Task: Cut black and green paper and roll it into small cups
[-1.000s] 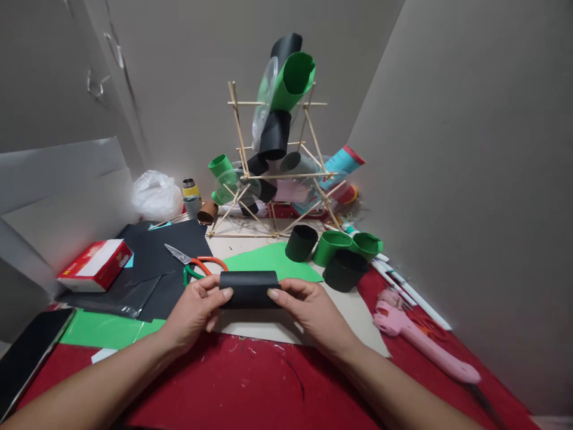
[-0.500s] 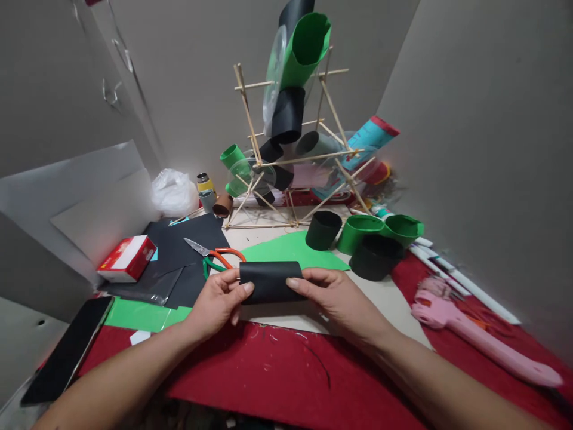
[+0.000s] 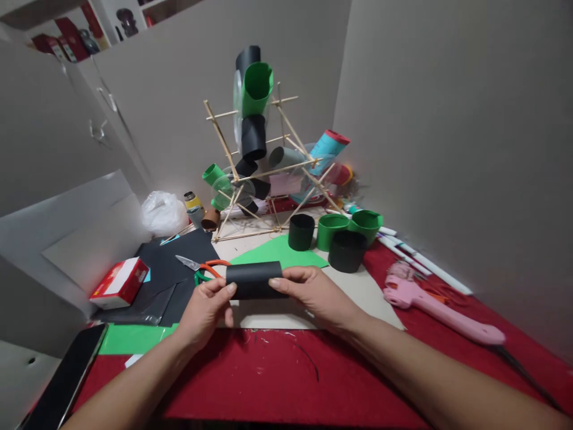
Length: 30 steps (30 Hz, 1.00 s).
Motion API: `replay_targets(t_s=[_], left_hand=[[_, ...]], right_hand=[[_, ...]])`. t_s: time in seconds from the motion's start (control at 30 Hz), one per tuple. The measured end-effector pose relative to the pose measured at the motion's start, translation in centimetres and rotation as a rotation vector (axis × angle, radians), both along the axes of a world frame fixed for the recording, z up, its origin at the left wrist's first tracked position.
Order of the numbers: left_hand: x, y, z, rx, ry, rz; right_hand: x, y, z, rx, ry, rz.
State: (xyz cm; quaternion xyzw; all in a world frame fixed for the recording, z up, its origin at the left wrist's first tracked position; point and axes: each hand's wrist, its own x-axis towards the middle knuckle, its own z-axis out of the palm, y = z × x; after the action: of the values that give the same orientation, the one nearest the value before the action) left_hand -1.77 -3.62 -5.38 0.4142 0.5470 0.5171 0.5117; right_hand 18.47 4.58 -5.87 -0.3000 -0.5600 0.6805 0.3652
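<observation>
Between my two hands is a piece of black paper [image 3: 253, 279] curled into a roll, held level above the pale board. My left hand [image 3: 208, 307] pinches its left end, thumb in front and fingers behind. At the right end my right hand [image 3: 313, 292] grips it the same way. Just behind my left hand lie scissors [image 3: 206, 267] with orange and green handles, partly covered. A green paper sheet [image 3: 286, 251] is spread behind the roll. Black paper rings [image 3: 301, 232] and green paper rings [image 3: 332, 232] stand to the right of it.
A wooden-stick frame [image 3: 273, 170] carrying clear discs and paper tubes rises at the back. A pink glue gun [image 3: 441, 313] lies at right on the red cloth [image 3: 250, 376]. On the left are black sheets [image 3: 179, 251], a red box [image 3: 119, 283] and a phone [image 3: 71, 370].
My view has tilted up and turned right, so shelves show at top left and the scene has shifted left. Both hands keep the black paper roll between them.
</observation>
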Motion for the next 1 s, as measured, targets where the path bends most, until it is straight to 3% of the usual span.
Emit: replay_targets(t_s=[0.13,0.37,0.77,1.0], left_hand=[[-0.29,0.35,-0.32,-0.027,-0.027,0.008],[-0.31,0.47,-0.55,-0.061,-0.066,-0.088],[0.26,0.42,0.07,0.005,0.008,0.009],[0.27,0.21,0.08,-0.009,-0.081,-0.004]], right_hand=[[-0.09,0.07,-0.3,0.053,-0.022,-0.007],[0.03,0.39,-0.38,0.082,-0.028,0.016],[0.3,0.27,-0.29,0.027,-0.037,0.032],[0.39,0.09,-0.49,0.022,-0.073,0.028]])
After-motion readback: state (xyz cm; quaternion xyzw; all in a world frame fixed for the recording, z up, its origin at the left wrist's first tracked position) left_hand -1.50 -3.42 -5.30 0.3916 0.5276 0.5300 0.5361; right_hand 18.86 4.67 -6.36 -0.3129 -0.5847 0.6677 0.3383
